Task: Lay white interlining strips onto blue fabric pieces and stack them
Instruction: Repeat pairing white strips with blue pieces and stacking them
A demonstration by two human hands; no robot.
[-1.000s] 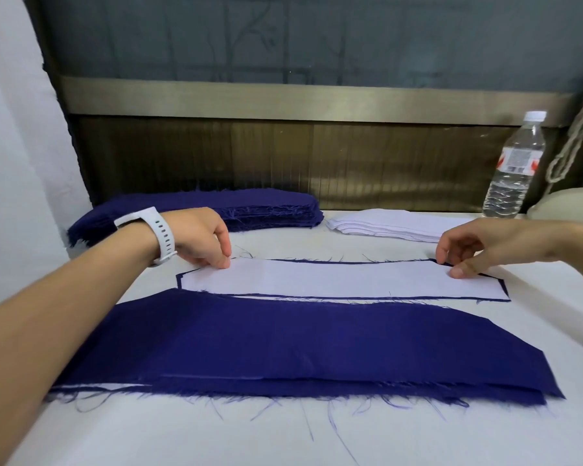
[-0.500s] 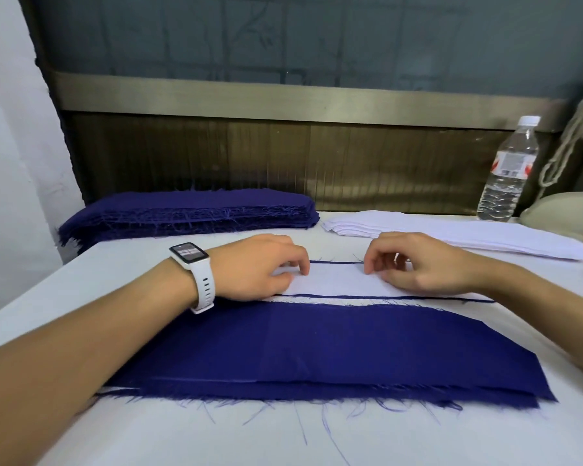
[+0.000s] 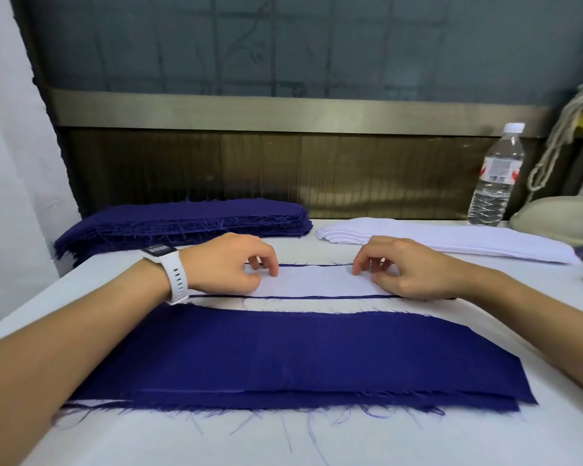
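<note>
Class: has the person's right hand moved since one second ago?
Yes. The right hand slid left along the white interlining strip, from its right end below the water bottle toward its middle.

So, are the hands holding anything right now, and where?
Nothing lifted. Left hand and right hand rest curled fingers on the white interlining strip, either side of its middle; pinch or press cannot be told.
</note>
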